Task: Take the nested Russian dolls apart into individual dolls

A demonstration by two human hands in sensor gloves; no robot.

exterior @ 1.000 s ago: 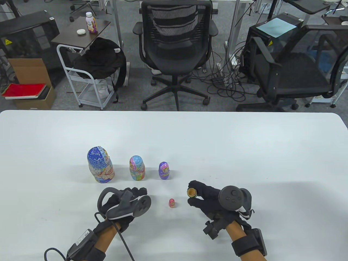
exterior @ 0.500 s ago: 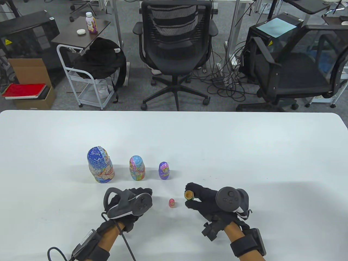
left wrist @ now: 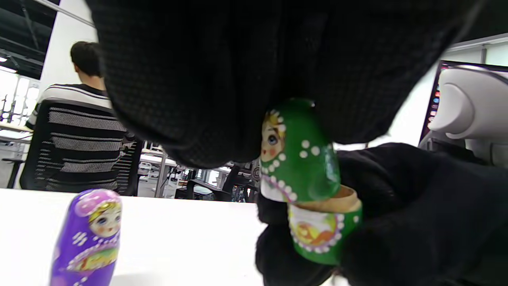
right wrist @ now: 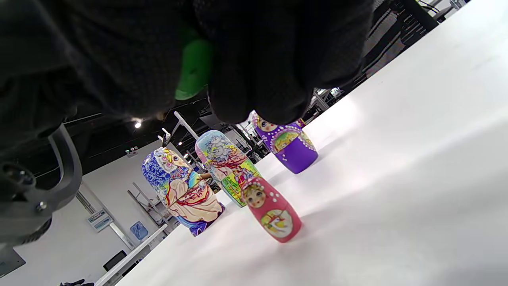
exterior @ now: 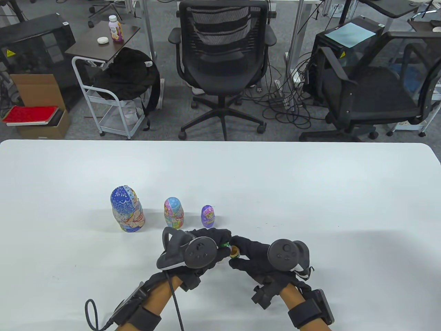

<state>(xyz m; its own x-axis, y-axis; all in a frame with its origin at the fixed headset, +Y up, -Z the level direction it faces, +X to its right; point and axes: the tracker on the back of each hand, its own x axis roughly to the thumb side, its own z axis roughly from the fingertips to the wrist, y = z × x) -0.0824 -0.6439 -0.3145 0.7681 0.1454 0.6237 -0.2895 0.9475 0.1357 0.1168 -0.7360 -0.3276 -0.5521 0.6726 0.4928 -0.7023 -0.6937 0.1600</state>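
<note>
Three closed dolls stand in a row: a large blue one point(exterior: 126, 209), a medium pastel one point(exterior: 174, 213) and a small purple one point(exterior: 208, 216). My left hand point(exterior: 224, 241) pinches the green doll's top half point(left wrist: 297, 155). My right hand point(exterior: 234, 257) grips the green bottom half point(left wrist: 321, 230). The top half sits tilted on the bottom half's wooden rim, just above the table. The tiny pink doll point(right wrist: 272, 210) stands on the table under the hands; in the table view the left hand hides it.
The white table point(exterior: 310, 193) stretches wide to the right and behind the dolls. Beyond its far edge stand office chairs point(exterior: 224, 51), a cart and cables on the floor.
My left hand has moved right to meet the right hand, and the green top half now sits on the bottom half. The right hand shifted slightly left. The pink doll became hidden in the table view.
</note>
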